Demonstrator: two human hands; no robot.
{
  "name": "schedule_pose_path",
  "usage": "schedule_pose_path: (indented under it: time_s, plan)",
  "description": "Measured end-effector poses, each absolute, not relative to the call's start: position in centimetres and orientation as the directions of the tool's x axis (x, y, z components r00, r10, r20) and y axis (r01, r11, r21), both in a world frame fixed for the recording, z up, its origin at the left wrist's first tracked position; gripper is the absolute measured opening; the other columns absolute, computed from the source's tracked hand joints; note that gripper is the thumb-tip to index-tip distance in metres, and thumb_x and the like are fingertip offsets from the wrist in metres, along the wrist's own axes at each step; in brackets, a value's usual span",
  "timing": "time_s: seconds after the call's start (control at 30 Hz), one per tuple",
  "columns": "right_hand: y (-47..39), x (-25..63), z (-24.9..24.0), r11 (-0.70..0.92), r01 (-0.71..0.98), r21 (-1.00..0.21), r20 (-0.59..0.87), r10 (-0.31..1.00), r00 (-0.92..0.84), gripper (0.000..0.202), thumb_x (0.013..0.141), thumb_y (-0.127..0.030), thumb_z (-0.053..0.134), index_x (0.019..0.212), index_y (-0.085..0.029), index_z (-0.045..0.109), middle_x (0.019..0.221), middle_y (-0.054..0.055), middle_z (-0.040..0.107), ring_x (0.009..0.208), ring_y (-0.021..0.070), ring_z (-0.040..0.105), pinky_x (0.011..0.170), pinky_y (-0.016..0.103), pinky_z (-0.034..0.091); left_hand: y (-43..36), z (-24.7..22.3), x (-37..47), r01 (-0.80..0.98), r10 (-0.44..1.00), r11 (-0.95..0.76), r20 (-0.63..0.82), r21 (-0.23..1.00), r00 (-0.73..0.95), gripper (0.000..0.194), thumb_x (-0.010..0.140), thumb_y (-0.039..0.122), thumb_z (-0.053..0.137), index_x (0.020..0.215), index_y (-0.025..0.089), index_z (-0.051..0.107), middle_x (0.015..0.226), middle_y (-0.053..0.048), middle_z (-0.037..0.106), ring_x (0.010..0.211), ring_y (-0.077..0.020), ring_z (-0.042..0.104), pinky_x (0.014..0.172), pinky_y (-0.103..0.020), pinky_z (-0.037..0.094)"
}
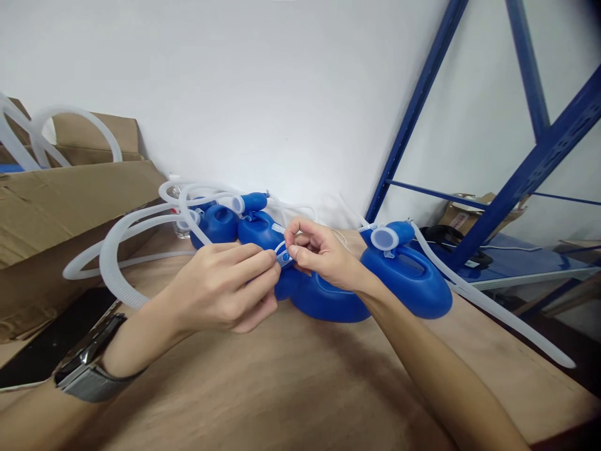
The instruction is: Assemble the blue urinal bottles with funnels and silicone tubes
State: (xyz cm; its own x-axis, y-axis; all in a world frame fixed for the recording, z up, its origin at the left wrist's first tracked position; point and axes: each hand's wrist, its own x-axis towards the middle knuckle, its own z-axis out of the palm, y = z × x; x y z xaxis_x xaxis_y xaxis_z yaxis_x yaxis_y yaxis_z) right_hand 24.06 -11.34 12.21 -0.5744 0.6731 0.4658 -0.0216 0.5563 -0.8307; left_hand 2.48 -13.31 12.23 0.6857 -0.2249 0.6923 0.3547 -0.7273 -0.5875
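Ok so the left hand [230, 285] has thumb and fingertips pinched closed on a small blue-and-clear plastic piece [284, 257], left of the big blue plastic jug with the oval handle hole [404, 291]. The right hand [319, 250] is loosely curled, thumb and index almost together right by the piece, can't tell if they're gripping it. More rounded blue plastic jugs [328, 302] sit left of that big jug, and a whitish flexible plastic hose [511, 322] runs off to its right.

Small blue-and-clear piece [284, 257] (a clip, perhaps), tilted, held up.
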Motion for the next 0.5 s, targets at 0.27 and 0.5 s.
schedule_pose_path:
  time_s: [0.27,0.5]
  plan:
    - [-11.00,24.71,12.22,0.533,-0.011,-0.846,0.446,0.697,-0.561,0.014,0.090,-0.027,0.064,0.086,-0.021,0.053,0.058,-0.009,0.045,0.050,0.0074,0.039,0.048,0.020,0.031,-12.71,11.58,2.38,0.367,-0.231,-0.758,0.749,-0.539,0.622,0.022,0.082,0.007,0.065,0.104,0.011,0.067,0.093,-0.011,0.077,0.078,-0.0210,0.076,0.066,-0.029,0.064]
    - [-11.59,24.51,12.82,0.562,-0.021,-0.827,0.480,0.686,-0.548,0.013,0.085,-0.026,0.065,0.082,-0.021,0.053,0.060,-0.008,0.049,0.051,0.0072,0.042,0.049,0.020,0.034,-12.80,11.29,2.34,0.362,-0.236,-0.774,0.767,-0.519,0.596,0.039,0.083,0.010,0.070,0.122,0.014,0.068,0.101,-0.008,0.079,0.083,-0.0200,0.077,0.074,-0.031,0.068]
